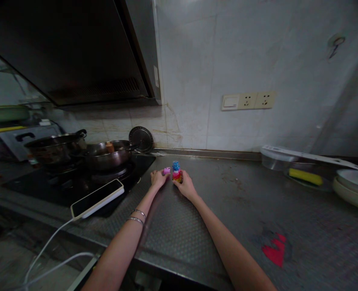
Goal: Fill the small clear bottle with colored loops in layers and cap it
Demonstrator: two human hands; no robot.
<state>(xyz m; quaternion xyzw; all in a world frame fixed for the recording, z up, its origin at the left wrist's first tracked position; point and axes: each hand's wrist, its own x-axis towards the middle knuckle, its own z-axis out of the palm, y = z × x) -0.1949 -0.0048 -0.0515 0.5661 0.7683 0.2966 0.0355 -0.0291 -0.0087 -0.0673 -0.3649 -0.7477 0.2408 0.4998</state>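
Note:
Both my arms reach forward over the dark metal counter. My left hand has its fingers closed on a small pink piece; its exact kind is too small to make out. Just to the right of it, my right hand grips a small colourful bottle low on its side. The bottle stands upright, blue at the top with pink, red and yellow below. A narrow gap separates the pink piece from the bottle. My right fingers partly hide the bottle's lower part.
At left, a black stove carries a steel pan and a pot. A phone with a white cable lies at its front edge. To the right are a plastic tub, a yellow sponge and stacked bowls.

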